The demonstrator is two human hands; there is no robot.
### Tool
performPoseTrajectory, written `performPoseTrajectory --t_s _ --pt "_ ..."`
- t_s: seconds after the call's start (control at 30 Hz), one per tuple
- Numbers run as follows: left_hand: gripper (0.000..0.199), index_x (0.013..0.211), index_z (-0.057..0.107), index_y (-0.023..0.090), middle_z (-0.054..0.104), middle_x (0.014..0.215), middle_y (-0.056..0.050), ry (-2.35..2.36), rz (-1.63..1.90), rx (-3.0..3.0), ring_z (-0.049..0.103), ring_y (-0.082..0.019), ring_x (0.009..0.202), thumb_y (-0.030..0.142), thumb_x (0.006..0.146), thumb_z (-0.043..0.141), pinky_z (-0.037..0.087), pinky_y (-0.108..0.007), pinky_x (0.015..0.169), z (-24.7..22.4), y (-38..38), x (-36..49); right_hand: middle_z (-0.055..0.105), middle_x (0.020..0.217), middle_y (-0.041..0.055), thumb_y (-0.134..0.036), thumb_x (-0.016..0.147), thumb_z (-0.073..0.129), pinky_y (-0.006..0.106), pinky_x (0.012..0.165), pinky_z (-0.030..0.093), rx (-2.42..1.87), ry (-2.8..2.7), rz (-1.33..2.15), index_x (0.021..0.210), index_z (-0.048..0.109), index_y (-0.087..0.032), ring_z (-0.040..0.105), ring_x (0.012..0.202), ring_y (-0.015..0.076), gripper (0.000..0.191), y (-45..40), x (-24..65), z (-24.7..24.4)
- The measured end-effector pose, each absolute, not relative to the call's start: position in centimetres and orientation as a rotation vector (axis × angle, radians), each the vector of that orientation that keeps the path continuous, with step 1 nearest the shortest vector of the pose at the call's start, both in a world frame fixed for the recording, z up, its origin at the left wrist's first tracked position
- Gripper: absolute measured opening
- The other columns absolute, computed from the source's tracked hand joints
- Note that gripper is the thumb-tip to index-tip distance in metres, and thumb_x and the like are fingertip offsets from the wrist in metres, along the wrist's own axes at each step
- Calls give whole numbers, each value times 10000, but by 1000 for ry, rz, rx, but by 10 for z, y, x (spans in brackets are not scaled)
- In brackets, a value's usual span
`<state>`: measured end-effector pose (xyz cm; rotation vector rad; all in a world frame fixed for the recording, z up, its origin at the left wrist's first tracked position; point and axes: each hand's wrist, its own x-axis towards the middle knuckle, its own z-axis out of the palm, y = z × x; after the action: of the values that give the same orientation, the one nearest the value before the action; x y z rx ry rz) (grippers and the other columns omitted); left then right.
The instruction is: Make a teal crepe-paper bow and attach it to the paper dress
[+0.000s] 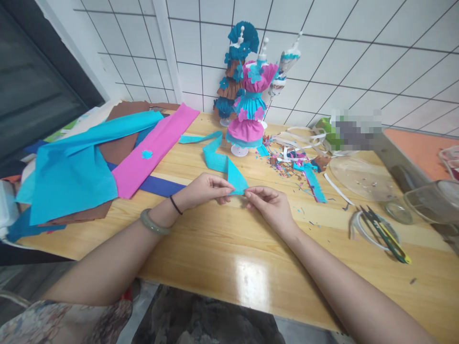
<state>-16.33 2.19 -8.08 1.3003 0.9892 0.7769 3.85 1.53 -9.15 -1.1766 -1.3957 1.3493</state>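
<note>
The turquoise strip (216, 161) is pinched at its near end between left hand (211, 188) and right hand (267, 203), its tail trailing toward eleven o'clock on the bench (215, 248). If pulled unevenly, the thin strip could be torn or creased.

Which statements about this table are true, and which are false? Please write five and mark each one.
1. Both the left hand and the right hand hold the turquoise strip. True.
2. The scissors lie among the papers to the left of the hands. False: they lie to the right of the hands.
3. A small blue flower lies on the pink paper. True.
4. The pale bracelet is on the right wrist. False: it is on the left wrist.
5. Small paper scraps lie beside the pink-and-turquoise decorated stand. True.
</note>
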Motion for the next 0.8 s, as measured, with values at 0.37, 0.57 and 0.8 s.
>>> performPoseTrajectory --t_s 0.37,0.57,0.8 --pt "304 906 652 85 686 689 -70 979 787 1285 614 -108 576 323 718 661 510 -232 594 -79 22 -164 669 714 27 -372 657 703 248 546 495 -1096 -1530 1332 883 672 -168 599 546 115 306 12 39 -92" --pt "383 1007 617 98 681 712 -56 950 761 1302 614 -108 614 289 685 694 505 -237 612 -77 21 -163 649 602 7 -368 701 668 221 536 463 -1150 -1465 1354 838 690 -149 566 506 96 259 14 39 -89" --pt "310 926 653 92 670 706 -56 1017 785 1361 603 -106 622 299 696 676 496 -242 629 -84 22 -162 629 568 7 -424 690 660 233 531 444 -1182 -1439 1380 791 681 -147 544 490 105 295 15 39 -86"
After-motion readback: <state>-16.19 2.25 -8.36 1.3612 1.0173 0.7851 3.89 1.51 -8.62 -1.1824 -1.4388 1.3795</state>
